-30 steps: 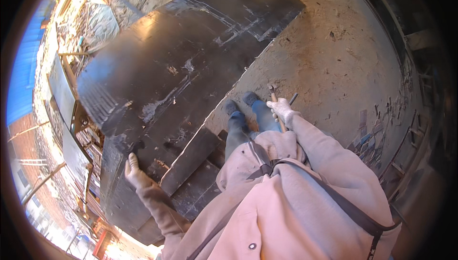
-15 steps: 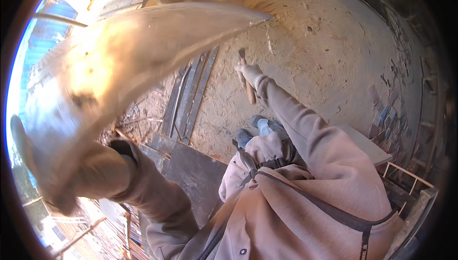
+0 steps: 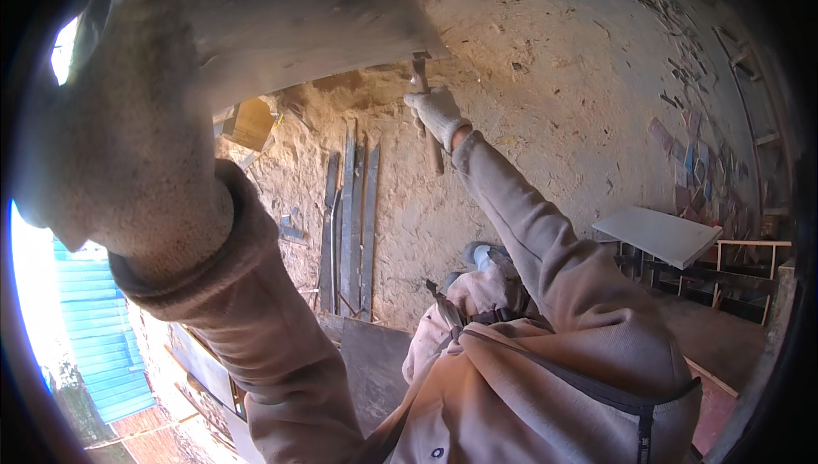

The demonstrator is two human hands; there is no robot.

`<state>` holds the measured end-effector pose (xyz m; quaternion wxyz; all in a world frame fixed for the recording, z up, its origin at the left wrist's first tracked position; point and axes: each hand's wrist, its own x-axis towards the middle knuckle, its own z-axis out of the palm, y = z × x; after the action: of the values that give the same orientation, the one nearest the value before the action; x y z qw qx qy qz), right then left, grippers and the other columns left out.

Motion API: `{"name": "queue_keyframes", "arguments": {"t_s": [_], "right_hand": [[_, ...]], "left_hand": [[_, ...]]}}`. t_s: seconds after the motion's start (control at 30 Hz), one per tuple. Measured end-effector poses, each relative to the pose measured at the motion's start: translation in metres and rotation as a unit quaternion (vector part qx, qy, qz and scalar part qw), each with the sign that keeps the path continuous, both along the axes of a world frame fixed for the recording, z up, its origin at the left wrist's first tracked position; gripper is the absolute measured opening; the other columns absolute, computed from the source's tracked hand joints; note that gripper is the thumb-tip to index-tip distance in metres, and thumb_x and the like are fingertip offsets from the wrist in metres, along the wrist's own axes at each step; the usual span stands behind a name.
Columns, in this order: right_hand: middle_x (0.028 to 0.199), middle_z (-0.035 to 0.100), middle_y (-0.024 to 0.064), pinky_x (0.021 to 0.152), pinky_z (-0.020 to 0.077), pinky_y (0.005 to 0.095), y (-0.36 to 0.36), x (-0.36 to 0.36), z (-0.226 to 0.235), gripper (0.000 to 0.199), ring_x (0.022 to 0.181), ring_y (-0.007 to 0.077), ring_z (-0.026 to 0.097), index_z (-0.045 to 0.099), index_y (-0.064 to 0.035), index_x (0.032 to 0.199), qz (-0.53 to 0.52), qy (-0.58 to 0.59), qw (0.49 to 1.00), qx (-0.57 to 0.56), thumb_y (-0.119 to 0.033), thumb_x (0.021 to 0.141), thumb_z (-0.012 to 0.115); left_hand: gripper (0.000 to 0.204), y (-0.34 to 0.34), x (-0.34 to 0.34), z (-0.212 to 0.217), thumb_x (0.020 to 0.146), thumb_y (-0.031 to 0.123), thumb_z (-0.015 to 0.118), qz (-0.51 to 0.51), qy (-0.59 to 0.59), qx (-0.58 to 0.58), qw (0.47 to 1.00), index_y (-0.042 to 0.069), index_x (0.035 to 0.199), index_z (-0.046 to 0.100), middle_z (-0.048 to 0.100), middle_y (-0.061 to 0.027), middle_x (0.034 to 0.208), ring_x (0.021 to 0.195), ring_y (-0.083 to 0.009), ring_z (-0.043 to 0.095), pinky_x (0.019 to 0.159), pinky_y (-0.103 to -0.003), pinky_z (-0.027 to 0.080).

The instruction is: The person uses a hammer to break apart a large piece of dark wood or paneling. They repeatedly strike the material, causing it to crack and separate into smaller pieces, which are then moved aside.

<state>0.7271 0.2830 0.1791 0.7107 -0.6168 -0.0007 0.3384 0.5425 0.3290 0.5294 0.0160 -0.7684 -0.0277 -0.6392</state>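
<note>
A wide dark board is raised at the upper left, close to the camera. My left hand, in a pale work glove, grips it near its left end; some of the fingers are hidden or blurred. In my gloved right hand is a hammer, held by its wooden handle with the head upward. The hammer head appears just below the board's right corner; whether they touch I cannot tell.
Several long dark strips lie on the debris-strewn ground. A dark sheet is near my legs. To the right is a pale panel beside a frame, with scraps beyond. Blue corrugated sheeting stands at the left.
The board has swung up and away, from a tilted, brightly lit position to a darker one. My left hand has risen with it. The hammer in my right hand has moved slightly left.
</note>
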Motion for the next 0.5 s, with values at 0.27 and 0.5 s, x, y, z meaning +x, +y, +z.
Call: {"name": "queue_keyframes", "arguments": {"t_s": [0.27, 0.5], "right_hand": [[0.062, 0.059, 0.0085, 0.044, 0.0428, 0.0388, -0.014, 0.06, 0.01, 0.019, 0.047, 0.0215, 0.056, 0.059, -0.0023, 0.082, 0.054, -0.004, 0.998, -0.013, -0.014, 0.095, 0.066], [0.063, 0.064, 0.0084, 0.048, 0.0443, 0.0358, -0.026, 0.062, -0.006, 0.026, 0.05, 0.0182, 0.059, 0.062, -0.0035, 0.074, 0.042, -0.153, 0.98, -0.123, -0.018, 0.093, 0.07]], "left_hand": [[0.068, -0.004, 0.032, 0.008, 0.097, 0.064, 0.052, -0.066, 0.047, -0.076, 0.994, 0.0, 0.108, 0.073, 0.073, -0.0141, 0.101, 0.091, -0.0236, 0.07, 0.072, -0.039, 0.059], [0.079, 0.02, 0.019, 0.03, 0.093, 0.077, 0.051, -0.181, 0.15, 0.019, 0.972, 0.002, 0.101, 0.073, 0.072, -0.0102, 0.09, 0.086, -0.0188, 0.069, 0.068, -0.035, 0.058]]}}
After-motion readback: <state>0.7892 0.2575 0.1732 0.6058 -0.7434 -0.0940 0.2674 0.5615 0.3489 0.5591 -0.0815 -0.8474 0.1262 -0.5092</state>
